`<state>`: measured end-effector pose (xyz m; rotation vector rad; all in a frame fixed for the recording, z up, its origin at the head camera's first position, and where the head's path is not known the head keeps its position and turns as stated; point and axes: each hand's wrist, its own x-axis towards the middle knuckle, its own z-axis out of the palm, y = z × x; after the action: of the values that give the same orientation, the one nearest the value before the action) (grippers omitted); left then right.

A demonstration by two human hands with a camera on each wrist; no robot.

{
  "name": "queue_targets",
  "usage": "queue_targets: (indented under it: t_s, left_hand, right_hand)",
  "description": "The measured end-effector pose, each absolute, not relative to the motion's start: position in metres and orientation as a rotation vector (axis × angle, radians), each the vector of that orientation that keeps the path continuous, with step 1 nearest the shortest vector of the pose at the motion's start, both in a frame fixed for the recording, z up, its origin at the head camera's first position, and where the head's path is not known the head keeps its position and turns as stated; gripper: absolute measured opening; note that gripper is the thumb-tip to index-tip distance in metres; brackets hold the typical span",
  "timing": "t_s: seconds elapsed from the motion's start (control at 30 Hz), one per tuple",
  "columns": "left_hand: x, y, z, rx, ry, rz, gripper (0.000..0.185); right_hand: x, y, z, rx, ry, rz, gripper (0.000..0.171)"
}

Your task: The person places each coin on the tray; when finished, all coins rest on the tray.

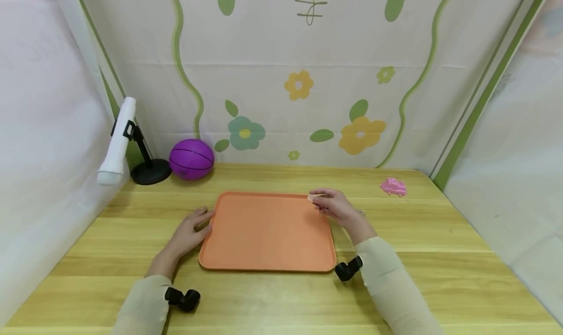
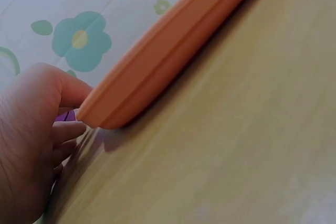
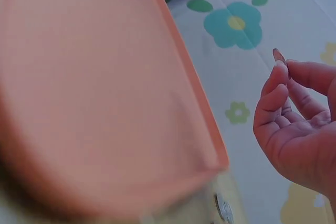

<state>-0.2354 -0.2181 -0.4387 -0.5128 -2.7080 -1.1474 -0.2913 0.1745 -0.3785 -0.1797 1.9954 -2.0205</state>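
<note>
An orange tray (image 1: 268, 232) lies flat on the wooden table. At its left edge, my left hand (image 1: 186, 233) holds the rim between thumb and fingers; the left wrist view shows the thumb (image 2: 76, 90) against the rim with the other fingers lower down. My right hand (image 1: 336, 207) is over the tray's far right corner, pinching a small round coin (image 1: 311, 198) between thumb and fingertips. The right wrist view catches this coin (image 3: 279, 55) nearly edge-on. A few silvery coins (image 3: 224, 208) lie on the table right of the tray, partly hidden by my right hand in the head view.
A pink toy (image 1: 393, 187) lies at the back right. At the back left are a purple ball (image 1: 191, 159) and a white tube-shaped object (image 1: 118, 142) on a black stand (image 1: 151, 171). A flower-printed cloth (image 1: 264, 80) hangs behind the table.
</note>
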Motion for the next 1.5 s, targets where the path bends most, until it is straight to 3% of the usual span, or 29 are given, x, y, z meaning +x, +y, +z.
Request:
queue_targets:
  t_s: [0.8, 1.5]
  left_hand:
    - [-0.236, -0.217, -0.440, -0.476, -2.721, -1.129, 0.043]
    - [-0.235, -0.215, -0.438, -0.469, -2.708, -1.088, 0.042]
  right_hand:
    - [-0.320, 0.016, -0.389, -0.170, 1.897, -1.963, 0.037]
    - [-0.312, -0.043, -0.410, -0.124, 2.040, -1.943, 0.020]
